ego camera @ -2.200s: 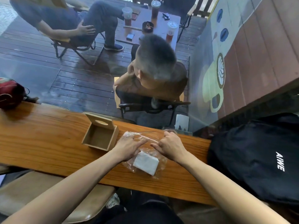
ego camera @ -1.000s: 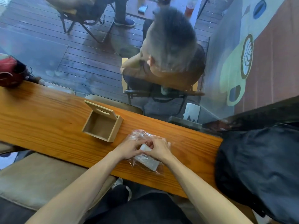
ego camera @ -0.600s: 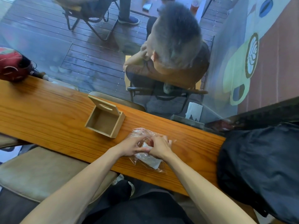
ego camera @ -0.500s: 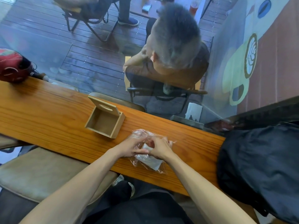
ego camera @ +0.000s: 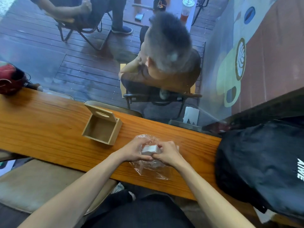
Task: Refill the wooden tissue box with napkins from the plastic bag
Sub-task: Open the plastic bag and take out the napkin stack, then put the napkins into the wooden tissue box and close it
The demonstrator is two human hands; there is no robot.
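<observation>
Since the earlier pictures the white napkins [ego camera: 150, 149] have come up out of the plastic bag [ego camera: 148, 168], which now lies flattened on the counter [ego camera: 49, 129] under the two hands. Up and to the left of the grip, apart from it, the wooden tissue box [ego camera: 102, 127] stands with its lid raised and nothing visible inside. The left hand [ego camera: 132, 151] is closed on the left end of the stack, the right hand [ego camera: 166, 153] on the right end. I judge the loose film may cling and travel with the napkins, and the stack may fan or slip if the pinch is uneven.
</observation>
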